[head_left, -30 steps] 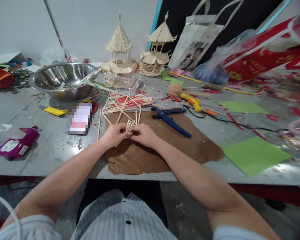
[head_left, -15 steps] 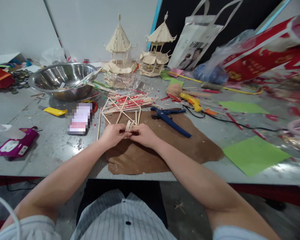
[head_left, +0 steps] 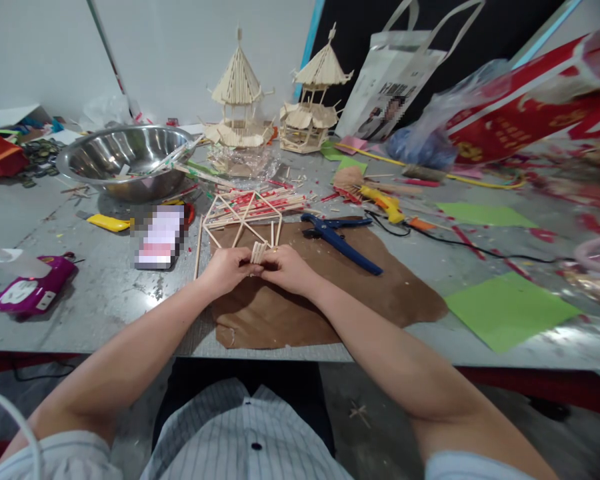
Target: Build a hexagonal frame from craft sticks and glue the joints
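Observation:
Several short wooden sticks [head_left: 259, 252] stand bunched side by side between my fingertips. My left hand [head_left: 229, 268] pinches them from the left, and my right hand [head_left: 289, 268] closes on them from the right. Both hands are over a brown cloth-like sheet [head_left: 285, 320] near the table's front. Just beyond them lies a frame of glued sticks [head_left: 243, 220] with crossing spokes, its near edge partly hidden by the hands. Red-and-white sticks [head_left: 270, 200] are heaped behind and under that frame. To the right of my hands a blue-handled cutter [head_left: 337, 243] rests on the sheet.
At left are a phone [head_left: 161, 237], a yellow utility knife [head_left: 109, 223], a purple pouch [head_left: 35, 287] and a steel basin [head_left: 125, 160]. Two stick pavilions [head_left: 237, 93] stand at the back. A yellow glue gun [head_left: 384, 203] with a black cord and green paper [head_left: 513, 310] lie right.
The bunched sticks between my fingertips look straighter and more closely aligned. Both hands stay in nearly the same spot.

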`<state>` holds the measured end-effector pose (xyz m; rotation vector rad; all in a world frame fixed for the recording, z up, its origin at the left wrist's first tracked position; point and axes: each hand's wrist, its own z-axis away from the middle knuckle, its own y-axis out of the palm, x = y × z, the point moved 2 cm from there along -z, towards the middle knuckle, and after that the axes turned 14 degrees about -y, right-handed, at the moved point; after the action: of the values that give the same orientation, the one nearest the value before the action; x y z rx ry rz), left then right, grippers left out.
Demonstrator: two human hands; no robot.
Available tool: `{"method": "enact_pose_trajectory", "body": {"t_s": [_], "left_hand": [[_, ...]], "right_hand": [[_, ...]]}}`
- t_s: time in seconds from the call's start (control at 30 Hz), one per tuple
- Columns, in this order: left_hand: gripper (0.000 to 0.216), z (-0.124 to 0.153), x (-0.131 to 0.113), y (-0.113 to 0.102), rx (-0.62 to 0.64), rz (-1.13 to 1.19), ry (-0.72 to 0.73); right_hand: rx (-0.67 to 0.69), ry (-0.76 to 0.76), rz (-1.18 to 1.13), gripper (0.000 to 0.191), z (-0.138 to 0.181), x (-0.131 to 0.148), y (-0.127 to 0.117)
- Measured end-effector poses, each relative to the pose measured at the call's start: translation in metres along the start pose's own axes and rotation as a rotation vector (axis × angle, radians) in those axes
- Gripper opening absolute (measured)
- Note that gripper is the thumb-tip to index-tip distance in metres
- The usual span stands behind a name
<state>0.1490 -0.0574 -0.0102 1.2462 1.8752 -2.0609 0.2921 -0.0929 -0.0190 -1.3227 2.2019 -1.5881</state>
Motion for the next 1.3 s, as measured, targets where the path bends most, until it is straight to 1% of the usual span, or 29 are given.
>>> {"method": "enact_pose_trajectory", "body": {"t_s": [0.17, 0.27, 0.47, 0.67, 0.8, 1.03, 1.3], "left_hand": [[0.018, -0.0001, 0.0002, -0.0008, -0.004, -0.092, -0.048], [0.021, 0.0002, 0.0006, -0.0014, -0.009, -0.127, -0.066], [0.023, 0.0005, 0.0031, -0.0005, 0.02, -0.117, -0.066], [0.027, 0.0006, 0.0026, -0.0007, 0.02, -0.133, -0.079], [0.027, 0.0001, 0.0018, -0.0014, 0.011, -0.143, -0.074], [0.026, 0.0013, 0.0005, -0.0023, -0.018, -0.238, -0.101], [0.031, 0.004, -0.002, -0.0012, -0.066, -0.329, -0.094]], "right_hand": [[0.007, -0.007, 0.015, 0.024, 0.0006, -0.003, 0.0018], [0.005, -0.017, 0.007, 0.023, 0.0003, -0.0034, 0.0025], [0.002, -0.008, 0.01, 0.024, -0.0006, -0.0013, 0.0013], [-0.012, 0.0, -0.03, 0.033, 0.0005, -0.0043, 0.0035], [-0.002, 0.004, -0.021, 0.033, 0.0007, -0.0059, 0.0052], [-0.001, -0.023, 0.079, 0.023, 0.0014, -0.002, 0.0046], [-0.009, -0.059, 0.252, 0.021, 0.0032, 0.0024, 0.0032]]}}
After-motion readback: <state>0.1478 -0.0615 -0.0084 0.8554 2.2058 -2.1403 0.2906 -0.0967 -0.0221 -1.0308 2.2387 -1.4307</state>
